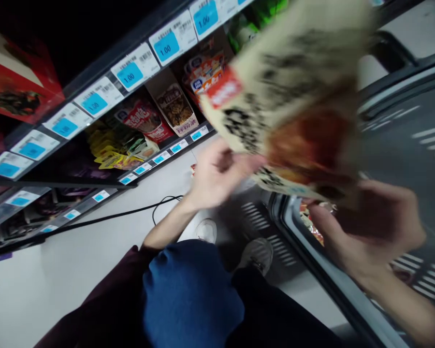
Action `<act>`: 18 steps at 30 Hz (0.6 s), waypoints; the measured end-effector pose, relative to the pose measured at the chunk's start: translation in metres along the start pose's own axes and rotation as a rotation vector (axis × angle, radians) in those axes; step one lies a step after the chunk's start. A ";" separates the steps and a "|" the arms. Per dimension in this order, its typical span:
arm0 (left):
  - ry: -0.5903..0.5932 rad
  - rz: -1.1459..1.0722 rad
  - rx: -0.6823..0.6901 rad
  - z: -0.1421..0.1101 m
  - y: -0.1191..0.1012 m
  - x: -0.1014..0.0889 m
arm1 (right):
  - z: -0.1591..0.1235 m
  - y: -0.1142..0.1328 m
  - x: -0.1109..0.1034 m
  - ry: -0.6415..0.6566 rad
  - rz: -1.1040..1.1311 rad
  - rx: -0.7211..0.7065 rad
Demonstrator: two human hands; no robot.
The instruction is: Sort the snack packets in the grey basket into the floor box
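Note:
A beige food bag [293, 96] with black lettering, a red label and a picture of reddish-brown food is held up at the upper right, blurred by motion. My left hand [215, 176] pinches its lower left edge, with the thumb lying over the front. At the bag's lower right corner is my right hand [380, 222], its fingers curled round towards the bag and its thumb by the bottom edge. Part of that grip is hidden behind the bag. Under my right hand is a grey-rimmed, dark slotted basket or cart [322, 270], and colourful packaging [310, 224] shows inside its rim.
Left of me, dark shelves [130, 29] carry price tags [130, 72], a red box [18, 92], yellow packets [116, 157], a red packet [145, 118] and a brown packet [176, 108]. A black cable [116, 215] crosses the pale floor [54, 280]. My shoes [259, 253] stand near the basket or cart.

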State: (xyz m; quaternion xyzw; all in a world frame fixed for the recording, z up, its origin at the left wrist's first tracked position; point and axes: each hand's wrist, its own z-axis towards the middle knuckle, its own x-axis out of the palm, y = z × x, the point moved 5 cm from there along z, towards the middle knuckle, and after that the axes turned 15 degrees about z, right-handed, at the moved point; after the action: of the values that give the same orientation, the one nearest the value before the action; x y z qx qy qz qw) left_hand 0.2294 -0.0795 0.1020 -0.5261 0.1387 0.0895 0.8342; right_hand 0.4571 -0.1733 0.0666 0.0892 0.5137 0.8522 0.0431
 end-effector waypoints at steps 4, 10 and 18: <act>-0.259 0.026 -0.184 -0.010 0.072 -0.057 | 0.008 0.017 0.021 0.074 0.073 -0.074; -0.284 0.343 -0.604 -0.098 0.160 -0.102 | 0.009 0.018 0.023 0.120 0.108 -0.069; 0.081 0.463 -0.849 -0.200 0.222 -0.056 | 0.011 0.019 0.024 0.143 0.069 -0.050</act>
State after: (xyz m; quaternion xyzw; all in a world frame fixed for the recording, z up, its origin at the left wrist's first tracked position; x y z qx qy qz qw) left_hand 0.0833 -0.1646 -0.1507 -0.7783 0.2357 0.3012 0.4980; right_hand 0.4360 -0.1686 0.0906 0.0448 0.4905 0.8700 -0.0210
